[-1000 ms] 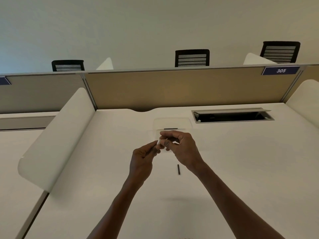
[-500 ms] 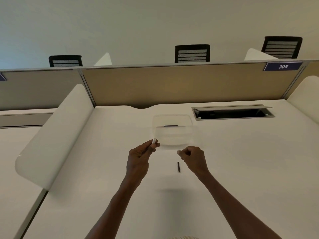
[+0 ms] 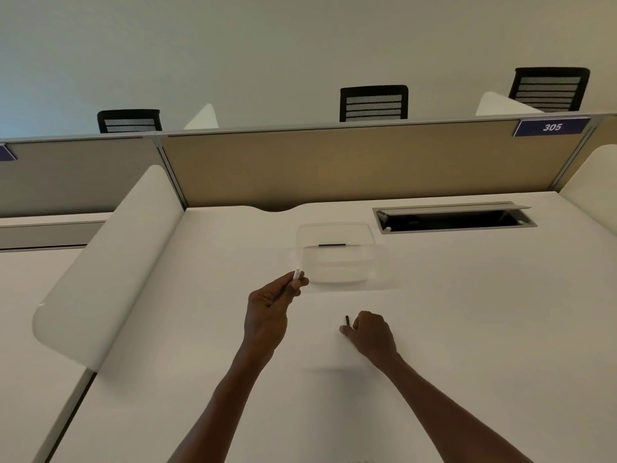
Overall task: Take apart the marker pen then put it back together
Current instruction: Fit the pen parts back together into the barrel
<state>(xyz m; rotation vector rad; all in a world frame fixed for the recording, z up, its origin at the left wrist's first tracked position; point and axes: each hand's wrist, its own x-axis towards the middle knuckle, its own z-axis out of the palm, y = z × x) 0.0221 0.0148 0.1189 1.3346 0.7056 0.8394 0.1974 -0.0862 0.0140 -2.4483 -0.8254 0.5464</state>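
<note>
Hands: left [image 3: 267, 312] pinches white barrel [image 3: 296, 274]; clear tray [image 3: 337, 259] holds dark piece [image 3: 332, 244].

Left hand [image 3: 267, 312] holds white marker barrel [image 3: 296, 274]; right hand [image 3: 372, 332] pinches dark piece [image 3: 347, 320].

Two bare forearms, no sleeves showing. Left hand [image 3: 267, 315] and right hand [image 3: 372, 334] bare: no gloves, rings, watch.

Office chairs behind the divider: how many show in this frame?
3. One chair at far left, one near the centre, one at far right by the 305 sign. Only backrests clear the divider; others may be hidden.
</note>
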